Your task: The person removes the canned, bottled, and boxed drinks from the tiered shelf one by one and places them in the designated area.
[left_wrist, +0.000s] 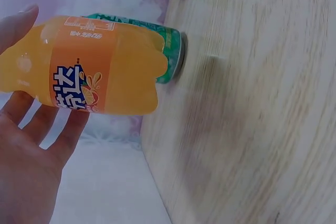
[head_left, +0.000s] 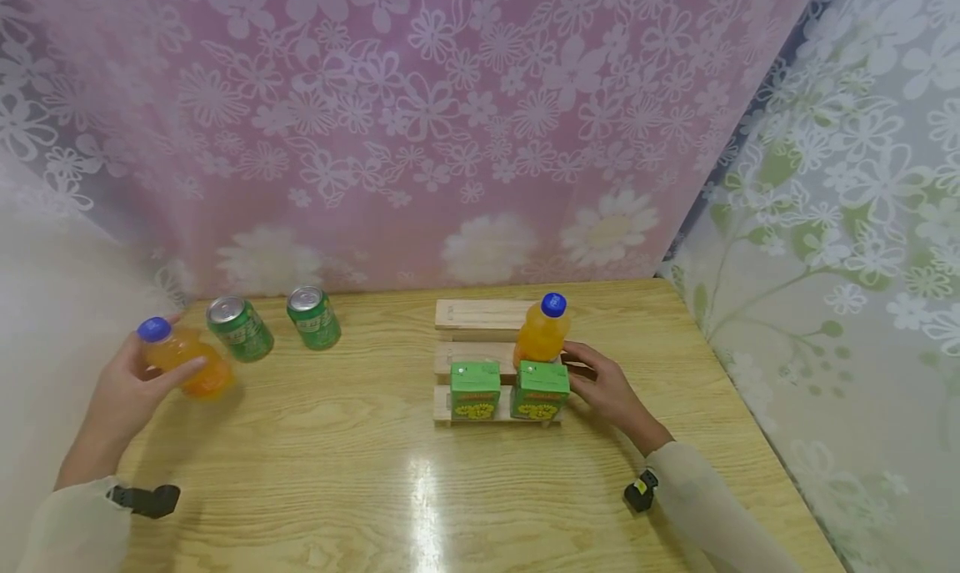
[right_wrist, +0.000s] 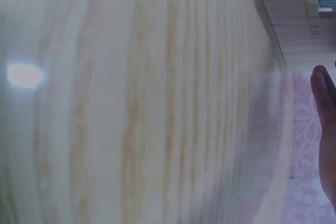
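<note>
In the head view my left hand (head_left: 127,398) grips an orange soda bottle (head_left: 197,364) with a blue cap, near the table's left edge. The left wrist view shows thumb and fingers around its upper part, the bottle's base (left_wrist: 144,72) raised over the table. At the slatted wooden rack (head_left: 480,314), my right hand (head_left: 611,389) is at the right end, its fingertips close against a second orange bottle (head_left: 542,335) standing on the middle slat. Two green juice boxes (head_left: 475,389) sit side by side on the front slat. The right wrist view catches only part of the right hand (right_wrist: 328,135).
Two green cans, a left one (head_left: 243,333) and a right one (head_left: 315,321), stand at the back left of the wooden table (head_left: 337,464). A pink flowered curtain (head_left: 420,139) hangs behind, and a flowered wall (head_left: 840,264) borders the right side.
</note>
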